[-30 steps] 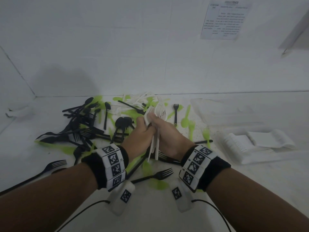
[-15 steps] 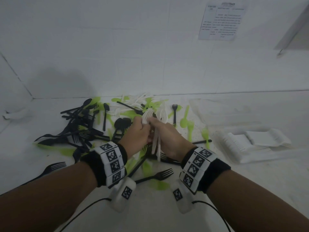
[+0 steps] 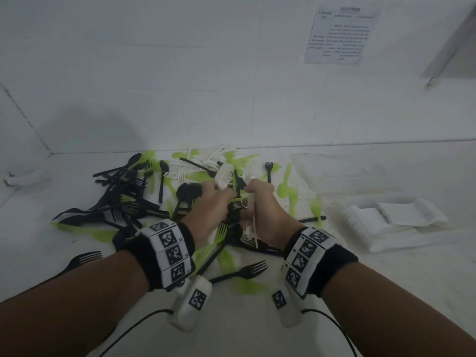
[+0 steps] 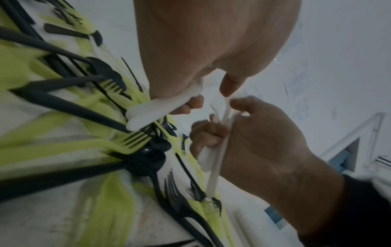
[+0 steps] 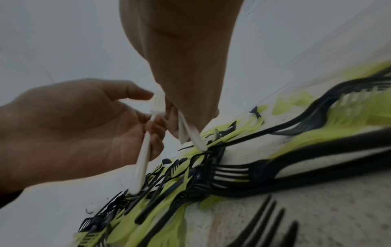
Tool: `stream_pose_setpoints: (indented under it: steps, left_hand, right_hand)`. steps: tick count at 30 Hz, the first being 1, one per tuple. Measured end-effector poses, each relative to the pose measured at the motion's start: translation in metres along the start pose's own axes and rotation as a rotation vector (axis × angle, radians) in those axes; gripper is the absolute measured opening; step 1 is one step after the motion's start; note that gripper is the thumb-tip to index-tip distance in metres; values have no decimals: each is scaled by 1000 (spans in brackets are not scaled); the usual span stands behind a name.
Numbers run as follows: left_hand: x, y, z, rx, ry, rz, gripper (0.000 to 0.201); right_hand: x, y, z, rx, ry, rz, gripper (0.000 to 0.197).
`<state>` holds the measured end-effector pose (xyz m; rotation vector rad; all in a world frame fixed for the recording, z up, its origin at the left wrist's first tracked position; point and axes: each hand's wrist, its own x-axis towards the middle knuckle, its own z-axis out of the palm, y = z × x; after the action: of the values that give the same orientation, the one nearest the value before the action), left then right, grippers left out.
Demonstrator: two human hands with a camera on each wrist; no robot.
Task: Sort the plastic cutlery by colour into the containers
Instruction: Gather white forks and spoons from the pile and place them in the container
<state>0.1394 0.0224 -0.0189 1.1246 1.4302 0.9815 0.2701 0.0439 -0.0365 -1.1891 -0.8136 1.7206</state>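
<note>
Fingers (image 4: 194, 103) of our left hand (image 3: 208, 215) pinch a white fork (image 3: 223, 176), while our right hand (image 3: 268, 215) curls round a bundle of white cutlery (image 3: 251, 222); the two hands nearly touch above the pile (image 3: 144, 202) of black, green and white cutlery on the table (image 3: 334, 292). To the right, well apart, sits a container (image 3: 365, 225) holding white pieces.

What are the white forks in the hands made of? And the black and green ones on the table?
White forks: seem thin plastic, matt, pale and slightly see-through at the edges in the right hand. Black fork: looks like smooth plastic with a faint sheen. Green spoon: also looks plastic, flat bright colour. The left hand holds white ones too.
</note>
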Motion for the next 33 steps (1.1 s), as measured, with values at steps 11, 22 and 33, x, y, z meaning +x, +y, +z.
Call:
stream_pose_setpoints:
  steps: [11,22,33]
  left_hand:
    - [-6,8,10,-132,13,61,16]
    - [13,3,11,-259,157,-58,13]
    - [3,8,19,-269,42,-19,27]
  right_hand:
    - [-4,1,7,-207,-64,-243,20]
    - [-7,3,-9,-266,151,-342,25]
    - [-14,3,1,-16,-58,-207,8]
